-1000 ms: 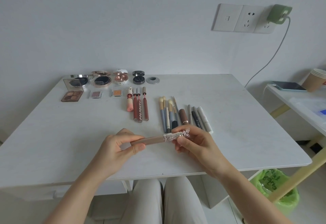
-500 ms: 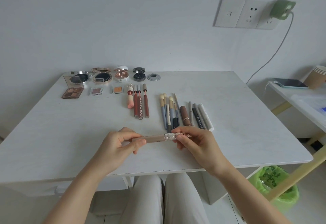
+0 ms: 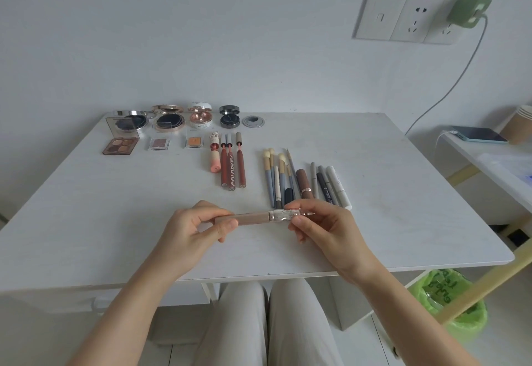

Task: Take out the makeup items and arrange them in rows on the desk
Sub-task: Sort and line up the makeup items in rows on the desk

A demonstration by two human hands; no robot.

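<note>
1. Both hands hold one tube-shaped makeup item, a lip gloss tube (image 3: 254,218), level above the near middle of the white desk (image 3: 403,193), not touching it.
2. Left hand (image 3: 195,229) pinches the beige-brown body end, thumb on top, fingers curled under.
3. Right hand (image 3: 322,226) grips the clear, silver-trimmed cap end, fingers curled round it; a small rose-gold tip sticks out past the fingers.
4. Cap sits on the tube; can't tell if it is loosened.
5. Back row along the far edge: open compacts (image 3: 168,119), a dark round compact (image 3: 229,118), a metal grommet ring (image 3: 253,121).
6. Second row, left: a four-pan eyeshadow palette (image 3: 121,145) with lid up, then two single shadow pans (image 3: 159,144), side by side, small gaps.
7. Just right of the pans: a group of lip tubes (image 3: 230,167), lying parallel, lengthwise toward the person, touching or nearly so.
8. Right of those, apart: blue-handled brushes (image 3: 275,177) and liner pencils (image 3: 328,184) in a tight parallel bunch, with a brown tube (image 3: 303,180) between them.
9. The held tube is just in front of the near ends of the brushes.
10. Wall: socket plate with a green charger (image 3: 467,11), cable running down to a phone (image 3: 479,134) on a side table, paper cups (image 3: 518,123) beside it.
11. Green-lined bin (image 3: 449,305) on the floor under the desk's right corner; the person's light trousers show below the desk edge.
</note>
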